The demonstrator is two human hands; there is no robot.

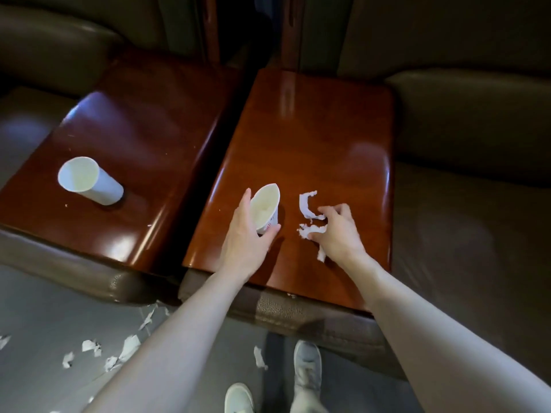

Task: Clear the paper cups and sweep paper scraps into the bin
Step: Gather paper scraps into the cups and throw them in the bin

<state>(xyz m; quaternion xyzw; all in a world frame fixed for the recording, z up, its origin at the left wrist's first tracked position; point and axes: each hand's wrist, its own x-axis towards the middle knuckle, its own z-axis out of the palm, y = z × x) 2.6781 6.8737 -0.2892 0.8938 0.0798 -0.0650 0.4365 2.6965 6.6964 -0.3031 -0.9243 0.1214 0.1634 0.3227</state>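
Head camera: one cup gripped, scraps gathered beside it

Two glossy wooden tabletops sit side by side between dark cushioned seats. All the handwork is on the right tabletop [316, 129], near its front edge. Both forearms reach in from below, the hands apart with a strip of bare wood between them.

The left tabletop [140, 126] carries a second paper cup [89, 181], standing alone and well apart from either hand. No bin shows in this view.

The left hand [246, 238] wraps round the near paper cup [265, 207], fingers along its far-left wall and thumb across the base. The squeeze presses the rim into a pointed oval. The mouth tilts up and towards the other hand, probably so the cup can serve as a catcher for the litter.

The right hand [338, 231] lies palm down with its fingers curled over the paper scraps [308, 205]. Its fingertips pin a curved strip, the thumb rakes a crumpled bit inward, and one shred pokes out under the heel of the palm.

More floor scraps [126, 348] lie scattered below the table edge, so the sweeping looks barely begun.
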